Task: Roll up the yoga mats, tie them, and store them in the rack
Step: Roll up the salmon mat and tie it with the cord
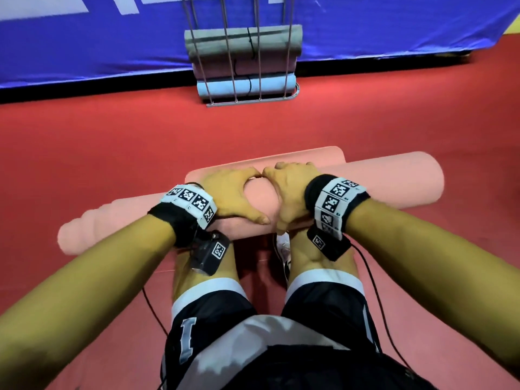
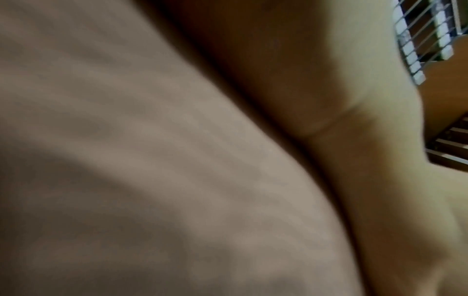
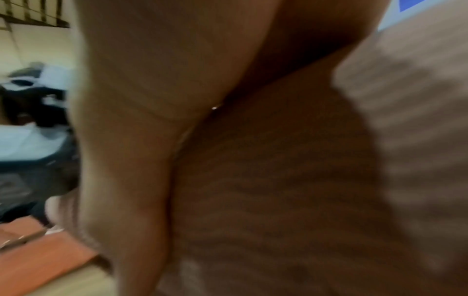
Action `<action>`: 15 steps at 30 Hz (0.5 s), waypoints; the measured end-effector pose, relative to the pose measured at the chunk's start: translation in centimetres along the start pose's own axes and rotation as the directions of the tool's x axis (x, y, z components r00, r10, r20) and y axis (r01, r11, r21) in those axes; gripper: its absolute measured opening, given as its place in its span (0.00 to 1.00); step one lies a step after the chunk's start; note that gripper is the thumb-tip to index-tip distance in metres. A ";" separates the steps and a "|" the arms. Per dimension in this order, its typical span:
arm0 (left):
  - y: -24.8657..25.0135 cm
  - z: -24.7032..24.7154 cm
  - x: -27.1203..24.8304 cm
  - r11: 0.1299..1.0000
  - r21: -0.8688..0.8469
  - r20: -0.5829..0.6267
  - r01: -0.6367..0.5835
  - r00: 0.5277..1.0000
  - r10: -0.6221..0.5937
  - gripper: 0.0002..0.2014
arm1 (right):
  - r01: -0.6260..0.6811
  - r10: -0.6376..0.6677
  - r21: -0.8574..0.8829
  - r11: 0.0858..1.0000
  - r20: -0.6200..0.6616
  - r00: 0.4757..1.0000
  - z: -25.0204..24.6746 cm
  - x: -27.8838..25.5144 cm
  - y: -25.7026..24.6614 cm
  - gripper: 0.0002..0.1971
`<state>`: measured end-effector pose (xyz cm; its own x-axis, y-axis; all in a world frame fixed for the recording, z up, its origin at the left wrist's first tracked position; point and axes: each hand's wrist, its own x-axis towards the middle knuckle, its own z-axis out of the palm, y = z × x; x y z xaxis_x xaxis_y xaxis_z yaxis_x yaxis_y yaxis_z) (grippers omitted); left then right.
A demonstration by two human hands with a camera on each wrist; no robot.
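A pink yoga mat roll (image 1: pixel 380 184) lies across the red floor in front of my knees, its left end uneven. Its last flat flap (image 1: pixel 309 157) still lies unrolled on the far side. My left hand (image 1: pixel 239 192) and right hand (image 1: pixel 289 192) grip the middle of the roll side by side, thumbs on the near side and fingers curled over the top. Both wrist views are blurred: the left shows ribbed mat surface (image 2: pixel 126 160) against my palm, and the right shows the mat (image 3: pixel 278 180) under my hand.
A wire rack (image 1: pixel 247 102) stands against the blue banner ahead. It holds a grey roll (image 1: pixel 208 43), a pink roll (image 1: pixel 275 67) and a light blue roll (image 1: pixel 219 88), each tied. My bare legs and black cables are just behind the mat.
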<state>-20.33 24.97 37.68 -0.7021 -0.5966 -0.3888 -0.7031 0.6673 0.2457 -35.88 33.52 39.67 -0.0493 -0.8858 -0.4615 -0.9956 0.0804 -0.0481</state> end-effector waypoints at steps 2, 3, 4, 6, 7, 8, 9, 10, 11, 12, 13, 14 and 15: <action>1.0 0.8 -1.3 0.985 0.171 -0.117 -0.032 0.992 0.053 0.58 | 0.006 -0.005 0.065 0.998 -0.015 1.000 -0.2 0.4 0.9 0.58; 1.5 1.5 -2.1 0.967 0.253 -0.170 0.002 0.985 0.043 0.61 | 0.011 -0.009 0.090 0.996 -0.023 1.000 -0.4 0.5 1.2 0.56; 1.7 2.2 -2.6 0.951 0.305 -0.203 0.043 0.979 0.020 0.64 | 0.018 -0.015 0.104 0.994 -0.027 1.000 -0.6 0.7 1.3 0.55; 1.8 3.3 -2.8 0.943 0.323 -0.233 0.083 0.972 -0.006 0.67 | 0.031 -0.027 0.105 0.994 -0.040 0.999 -0.7 0.9 1.2 0.56; 1.7 3.4 -2.7 0.945 0.316 -0.237 0.083 0.971 -0.006 0.67 | 0.033 -0.028 0.096 0.995 -0.060 0.998 -0.6 1.0 1.1 0.57; 1.5 3.4 -2.5 0.946 0.315 -0.241 0.080 0.971 -0.002 0.67 | 0.040 -0.032 0.081 0.996 -0.090 0.995 -0.3 0.9 1.1 0.57; 1.4 3.3 -2.3 0.944 0.321 -0.245 0.075 0.969 0.007 0.66 | 0.054 -0.047 0.057 0.997 -0.129 0.991 0.1 0.8 1.0 0.57; 1.3 3.0 -2.3 0.939 0.337 -0.252 0.069 0.967 0.020 0.66 | 0.073 -0.068 0.021 0.997 -0.178 0.982 0.6 0.6 1.0 0.58; 1.1 2.9 -2.2 0.932 0.356 -0.260 0.060 0.965 0.037 0.65 | 0.092 -0.095 -0.023 0.996 -0.229 0.969 1.2 0.3 1.0 0.58; 0.9 2.9 -2.2 0.931 0.360 -0.257 0.061 0.966 0.036 0.64 | 0.100 -0.115 -0.068 0.993 -0.277 0.954 1.9 -0.1 1.0 0.60; 0.8 3.0 -2.3 0.933 0.354 -0.256 0.063 0.966 0.032 0.64 | 0.091 -0.122 -0.108 0.990 -0.324 0.938 2.8 -0.6 1.0 0.62; 0.7 3.0 -2.4 0.936 0.346 -0.256 0.068 0.966 0.025 0.64 | 0.069 -0.117 -0.141 0.988 -0.363 0.925 3.9 -1.2 1.0 0.65; 0.6 3.0 -2.4 0.938 0.339 -0.257 0.073 0.966 0.018 0.64 | 0.038 -0.100 -0.165 0.986 -0.387 0.917 5.0 -1.7 1.1 0.68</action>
<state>-18.70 28.14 36.06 -0.7198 -0.6792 -0.1433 -0.6724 0.7335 -0.0990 -36.47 37.36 35.95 0.0235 -0.9969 -0.0756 -0.9963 -0.0297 0.0810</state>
